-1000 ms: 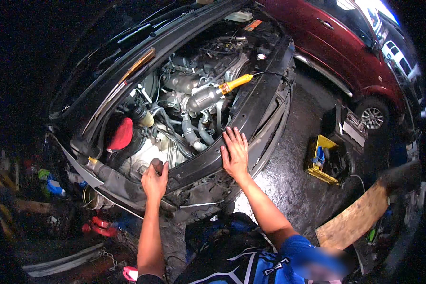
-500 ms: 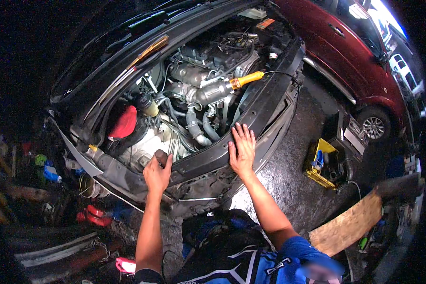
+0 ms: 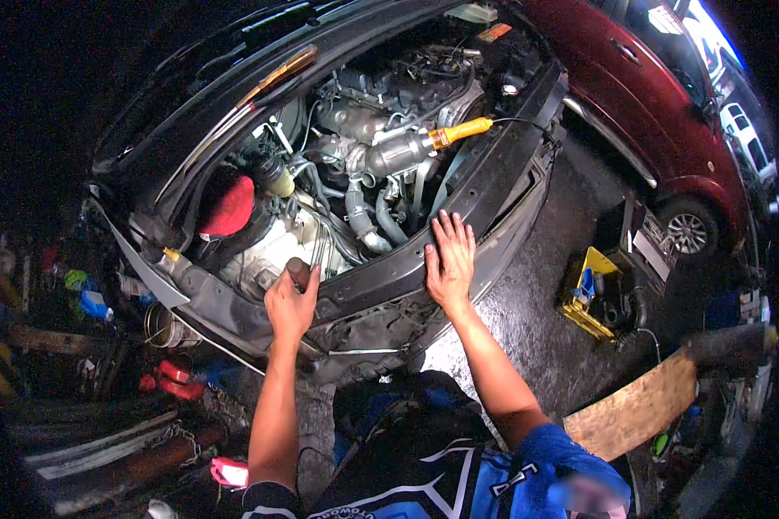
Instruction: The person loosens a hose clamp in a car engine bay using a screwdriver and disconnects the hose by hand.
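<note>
My left hand (image 3: 291, 303) is closed around a stubby dark brown object (image 3: 299, 272) with a rounded end, whose kind I cannot make out. It is held at the inner edge of the car's front crossmember (image 3: 372, 290), over the pale, lit part of the engine bay. My right hand (image 3: 450, 264) lies flat on the crossmember, fingers spread, with nothing in it. Beyond both hands lies the engine (image 3: 355, 130) with its hoses (image 3: 355, 212). A yellow-handled work lamp (image 3: 460, 132) rests across it. A red cloth-like thing (image 3: 228, 208) is at the bay's left side.
To the right on the wet dark floor stands a yellow crate (image 3: 593, 294) of parts, near a dark red car (image 3: 632, 95). A wooden board (image 3: 636, 406) lies lower right. At left are a bucket (image 3: 166, 327), a red object (image 3: 177, 379) and metal beams (image 3: 112, 450).
The view has shifted slightly, so the car's front and both hands sit a little differently in the picture. My left hand keeps its grip, and my right hand stays flat on the crossmember.
</note>
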Motion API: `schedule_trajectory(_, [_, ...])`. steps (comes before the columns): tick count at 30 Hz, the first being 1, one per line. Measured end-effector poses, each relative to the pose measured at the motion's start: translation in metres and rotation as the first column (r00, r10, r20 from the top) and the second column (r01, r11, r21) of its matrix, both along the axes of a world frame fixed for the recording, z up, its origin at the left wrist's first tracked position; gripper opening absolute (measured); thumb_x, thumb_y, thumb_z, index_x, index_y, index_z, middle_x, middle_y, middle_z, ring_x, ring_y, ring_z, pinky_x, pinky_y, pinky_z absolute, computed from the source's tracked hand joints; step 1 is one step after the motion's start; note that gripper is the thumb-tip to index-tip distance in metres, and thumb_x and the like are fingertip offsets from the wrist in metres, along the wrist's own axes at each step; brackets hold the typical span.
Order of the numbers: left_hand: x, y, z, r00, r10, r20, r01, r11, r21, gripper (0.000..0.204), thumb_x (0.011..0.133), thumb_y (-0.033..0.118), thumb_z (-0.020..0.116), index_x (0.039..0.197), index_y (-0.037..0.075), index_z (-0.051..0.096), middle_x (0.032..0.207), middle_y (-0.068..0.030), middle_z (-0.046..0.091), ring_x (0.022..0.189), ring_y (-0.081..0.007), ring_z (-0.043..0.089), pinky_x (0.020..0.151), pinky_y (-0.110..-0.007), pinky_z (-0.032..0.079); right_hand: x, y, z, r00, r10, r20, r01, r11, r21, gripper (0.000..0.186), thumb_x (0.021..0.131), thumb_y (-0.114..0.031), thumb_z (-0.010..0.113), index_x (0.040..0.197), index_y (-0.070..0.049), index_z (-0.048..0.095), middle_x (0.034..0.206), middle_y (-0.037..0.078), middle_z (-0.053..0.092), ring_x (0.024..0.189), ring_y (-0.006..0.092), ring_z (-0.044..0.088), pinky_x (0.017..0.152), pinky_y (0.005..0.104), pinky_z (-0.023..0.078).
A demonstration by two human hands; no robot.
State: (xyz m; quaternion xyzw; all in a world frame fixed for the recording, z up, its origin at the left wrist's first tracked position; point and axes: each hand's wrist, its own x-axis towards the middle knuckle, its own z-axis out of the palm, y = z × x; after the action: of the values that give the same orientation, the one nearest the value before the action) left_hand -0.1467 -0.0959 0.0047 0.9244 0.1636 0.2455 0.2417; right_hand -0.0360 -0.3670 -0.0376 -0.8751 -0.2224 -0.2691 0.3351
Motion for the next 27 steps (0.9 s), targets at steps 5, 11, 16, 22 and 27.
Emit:
schedule_trajectory(5, [-0.0003, 0.0, -0.0021, 1.0, 0.019, 0.022, -0.02, 1.0, 0.015, 0.034, 0.087, 0.035, 0.075, 0.084, 0.002, 0.067, 0.073, -0.0155, 0.068, 0.067, -0.0367, 0.066, 0.064, -0.045, 0.051, -0.0006, -0.0004, 0.0015, 1.0, -0.008, 0.002, 0.008, 1.0, -0.003, 0.047, 0.092, -0.012, 0.06, 0.138, -0.003, 0.053, 0.147, 0.017, 0.05, 0.143, 0.0353, 0.038, 0.12, 0.0516, 0.022])
schedule_trajectory(11, [-0.0008, 0.0023, -0.005, 0.999, 0.026, 0.039, -0.026, 1.0, 0.009, 0.034, 0.087, 0.034, 0.076, 0.082, 0.002, 0.067, 0.073, -0.0155, 0.068, 0.067, -0.037, 0.066, 0.064, -0.045, 0.051, -0.0037, 0.0041, 0.0066, 1.0, -0.025, -0.003, 0.025, 0.999, 0.035, 0.041, 0.095, -0.011, 0.057, 0.135, -0.004, 0.058, 0.145, 0.014, 0.054, 0.142, 0.0328, 0.041, 0.119, 0.0504, 0.024])
schedule_trajectory(16, [-0.0005, 0.0006, -0.003, 0.999, 0.003, 0.042, -0.002, 1.0, -0.026, 0.033, 0.087, 0.034, 0.075, 0.082, 0.002, 0.066, 0.072, -0.0155, 0.068, 0.067, -0.0372, 0.066, 0.063, -0.045, 0.05, -0.0025, 0.0008, 0.0051, 1.0, -0.024, -0.012, 0.024, 1.0, 0.002, 0.045, 0.092, -0.011, 0.059, 0.136, -0.003, 0.056, 0.146, 0.016, 0.052, 0.143, 0.0339, 0.04, 0.12, 0.0507, 0.023])
schedule_trajectory(22, [-0.0015, -0.0009, 0.0003, 0.999, 0.002, 0.036, -0.001, 0.999, -0.042, 0.033, 0.087, 0.033, 0.075, 0.083, 0.002, 0.066, 0.073, -0.015, 0.068, 0.068, -0.0365, 0.066, 0.064, -0.044, 0.051, -0.0023, 0.0014, 0.0039, 1.0, -0.014, -0.015, 0.014, 1.0, -0.013, 0.048, 0.091, -0.012, 0.061, 0.137, -0.003, 0.054, 0.147, 0.017, 0.05, 0.143, 0.0346, 0.039, 0.12, 0.0514, 0.022])
schedule_trajectory(27, [-0.0011, 0.0011, -0.0024, 1.0, 0.016, 0.023, -0.017, 1.0, 0.018, 0.031, 0.087, 0.032, 0.075, 0.083, 0.003, 0.066, 0.073, -0.0148, 0.069, 0.069, -0.0364, 0.067, 0.065, -0.044, 0.052, -0.0017, 0.0014, 0.0032, 1.0, -0.01, -0.008, 0.01, 1.0, -0.011, 0.046, 0.093, -0.013, 0.059, 0.138, -0.003, 0.054, 0.147, 0.016, 0.05, 0.143, 0.0346, 0.039, 0.12, 0.0516, 0.022])
